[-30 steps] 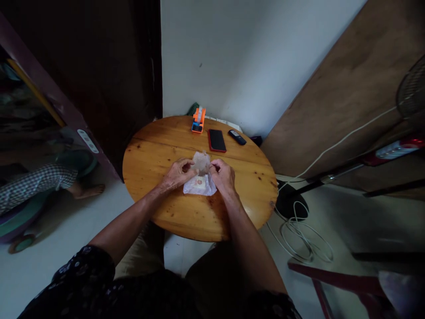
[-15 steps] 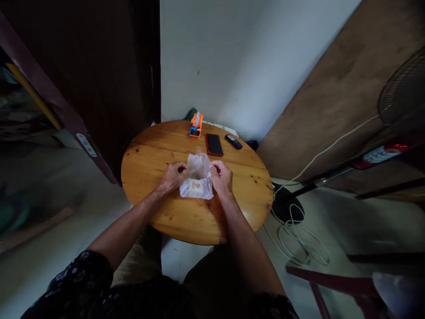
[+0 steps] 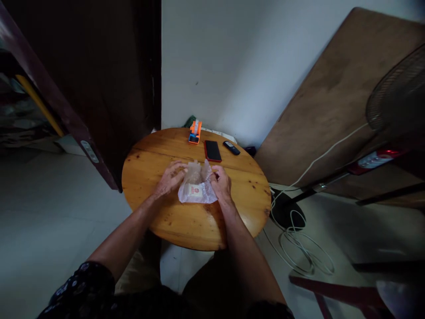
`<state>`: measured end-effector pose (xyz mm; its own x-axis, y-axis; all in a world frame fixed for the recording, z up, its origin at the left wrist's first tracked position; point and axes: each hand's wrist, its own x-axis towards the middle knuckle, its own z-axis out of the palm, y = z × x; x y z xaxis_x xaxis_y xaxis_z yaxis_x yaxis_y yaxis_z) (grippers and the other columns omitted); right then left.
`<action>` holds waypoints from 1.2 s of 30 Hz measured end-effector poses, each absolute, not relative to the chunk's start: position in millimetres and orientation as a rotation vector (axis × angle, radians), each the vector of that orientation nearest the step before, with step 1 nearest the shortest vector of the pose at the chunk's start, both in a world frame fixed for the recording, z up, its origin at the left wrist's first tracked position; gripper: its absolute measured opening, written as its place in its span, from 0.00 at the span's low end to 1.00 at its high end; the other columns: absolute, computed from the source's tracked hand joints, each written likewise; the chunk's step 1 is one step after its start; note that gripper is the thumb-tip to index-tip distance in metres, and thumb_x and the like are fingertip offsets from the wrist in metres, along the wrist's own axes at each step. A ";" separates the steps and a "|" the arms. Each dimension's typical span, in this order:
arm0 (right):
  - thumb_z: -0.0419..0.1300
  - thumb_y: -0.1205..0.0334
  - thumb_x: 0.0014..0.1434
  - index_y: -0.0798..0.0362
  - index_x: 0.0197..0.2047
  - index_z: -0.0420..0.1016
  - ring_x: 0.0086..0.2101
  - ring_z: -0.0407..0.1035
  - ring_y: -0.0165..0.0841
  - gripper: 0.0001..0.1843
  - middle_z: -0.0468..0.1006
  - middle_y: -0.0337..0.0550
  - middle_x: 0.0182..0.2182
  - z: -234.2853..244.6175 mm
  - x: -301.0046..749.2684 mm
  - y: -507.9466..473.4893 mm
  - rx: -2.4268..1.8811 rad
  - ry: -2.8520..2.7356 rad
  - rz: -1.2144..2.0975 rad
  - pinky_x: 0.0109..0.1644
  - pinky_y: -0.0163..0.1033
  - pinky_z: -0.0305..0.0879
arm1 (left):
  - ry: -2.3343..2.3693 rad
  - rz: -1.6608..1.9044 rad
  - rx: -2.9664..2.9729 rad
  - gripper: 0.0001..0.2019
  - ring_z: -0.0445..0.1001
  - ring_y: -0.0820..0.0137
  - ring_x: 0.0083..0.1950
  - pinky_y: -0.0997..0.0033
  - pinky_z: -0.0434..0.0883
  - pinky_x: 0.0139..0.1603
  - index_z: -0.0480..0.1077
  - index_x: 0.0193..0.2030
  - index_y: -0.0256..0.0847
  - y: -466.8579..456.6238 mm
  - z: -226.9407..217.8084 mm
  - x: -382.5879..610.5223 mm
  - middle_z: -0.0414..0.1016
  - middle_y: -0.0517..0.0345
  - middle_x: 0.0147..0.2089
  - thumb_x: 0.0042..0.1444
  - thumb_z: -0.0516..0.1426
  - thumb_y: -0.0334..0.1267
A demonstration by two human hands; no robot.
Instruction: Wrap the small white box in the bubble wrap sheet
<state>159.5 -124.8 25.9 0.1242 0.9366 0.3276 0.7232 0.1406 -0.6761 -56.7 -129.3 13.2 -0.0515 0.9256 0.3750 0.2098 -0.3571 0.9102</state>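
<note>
A clear plastic bag (image 3: 196,188) with a small white labelled packet inside lies on the round wooden table (image 3: 172,221). My left hand (image 3: 170,178) rests at the bag's left side with its fingers curled onto the plastic. My right hand (image 3: 221,182) pinches the bag's upper right edge. The bag's top stands crumpled between both hands.
An orange and blue tape dispenser (image 3: 195,132), a dark phone in a red case (image 3: 212,150) and a small black remote (image 3: 231,147) lie at the table's far edge. A fan stand with coiled white cable (image 3: 299,248) is on the floor at right. A dark door stands at left.
The bag's raised top has been pushed down and crumpled. My left hand has moved in onto the bag. The view has shifted, and the person at far left is out of sight.
</note>
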 end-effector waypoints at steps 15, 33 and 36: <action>0.50 0.70 0.57 0.48 0.40 0.78 0.41 0.74 0.36 0.16 0.82 0.41 0.41 30.9 165.2 -126.6 -1.721 -1.795 0.259 0.46 0.37 0.66 | 1.669 1.230 1.640 0.16 0.80 0.62 0.41 0.67 0.73 0.44 0.80 0.40 0.37 -130.8 20.6 -66.2 0.82 0.50 0.39 0.58 0.52 0.42; 0.55 0.67 0.61 0.46 0.43 0.82 0.44 0.75 0.36 0.15 0.82 0.42 0.45 31.9 171.0 -123.6 -1.970 -1.766 0.261 0.47 0.38 0.67 | 1.598 1.368 1.623 0.18 0.76 0.60 0.51 0.60 0.72 0.55 0.78 0.45 0.37 -129.9 34.1 -79.1 0.81 0.49 0.48 0.55 0.54 0.44; 0.56 0.65 0.62 0.45 0.43 0.82 0.45 0.75 0.37 0.13 0.82 0.41 0.45 32.2 169.4 -124.4 -1.983 -1.757 0.273 0.46 0.38 0.67 | 1.479 1.032 1.856 0.24 0.76 0.59 0.54 0.62 0.73 0.54 0.74 0.55 0.38 -133.7 50.3 -77.2 0.79 0.48 0.55 0.53 0.56 0.43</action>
<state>169.4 -124.4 32.2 0.1585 0.9745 0.1590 0.8802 -0.0665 -0.4699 -77.2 -133.7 50.3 0.1014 0.9683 0.2284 0.5488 -0.2459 0.7990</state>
